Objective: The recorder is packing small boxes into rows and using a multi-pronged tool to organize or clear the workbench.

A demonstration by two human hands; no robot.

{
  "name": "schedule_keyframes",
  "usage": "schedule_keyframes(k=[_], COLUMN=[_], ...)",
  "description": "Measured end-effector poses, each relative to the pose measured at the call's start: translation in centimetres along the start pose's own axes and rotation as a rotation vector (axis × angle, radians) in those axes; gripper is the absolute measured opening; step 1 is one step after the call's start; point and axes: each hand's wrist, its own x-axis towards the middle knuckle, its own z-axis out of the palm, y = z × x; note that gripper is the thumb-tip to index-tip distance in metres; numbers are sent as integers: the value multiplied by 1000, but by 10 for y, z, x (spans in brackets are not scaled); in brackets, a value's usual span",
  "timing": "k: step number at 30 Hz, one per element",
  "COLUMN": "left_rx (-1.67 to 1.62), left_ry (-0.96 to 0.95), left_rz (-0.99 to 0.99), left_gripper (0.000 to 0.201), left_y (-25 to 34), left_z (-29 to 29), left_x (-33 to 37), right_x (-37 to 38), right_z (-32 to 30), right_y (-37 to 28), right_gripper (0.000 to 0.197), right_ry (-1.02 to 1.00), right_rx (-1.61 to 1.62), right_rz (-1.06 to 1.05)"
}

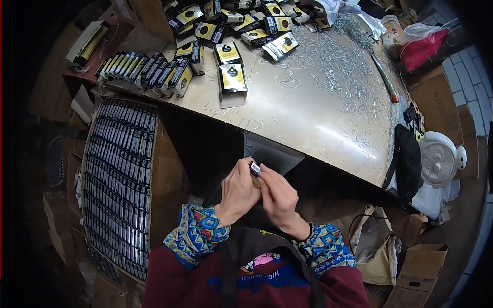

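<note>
A small black and yellow box (255, 168) is held up in front of my body, just off the near edge of the table, with its white-labelled end facing up. Around its left side my left hand (238, 188) is closed. My right hand (278, 197) pinches it from the right, thumb and fingers near the top end. Most of the box is hidden by my fingers. Beyond my hands, an upright yellow and black box (232, 78) stands on the table (287, 110), its lower end seemingly open. Many small bent metal wires (328, 61) lie scattered across the tabletop.
More boxes (210, 32) are heaped at the back, and a row of them (146, 72) lines the table's left edge. Left of me, a large carton (163, 169) holds many packed boxes. At right are a white fan (438, 159), a black cloth (408, 161) and cardboard cartons (418, 272).
</note>
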Motion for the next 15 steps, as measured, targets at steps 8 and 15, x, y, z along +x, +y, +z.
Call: schedule_keyframes(k=[8, 15], left_rx=[-69, 469], left_ry=[84, 407], left_rz=[-38, 198], left_gripper=[61, 42], left_y=[-21, -34], left_z=[-55, -99], left_x=[35, 137], right_x=[52, 119], right_z=[16, 78], right_y=[20, 28], right_gripper=[29, 54], right_ry=[-220, -538], right_rx=[5, -317], right_rz=[-316, -596])
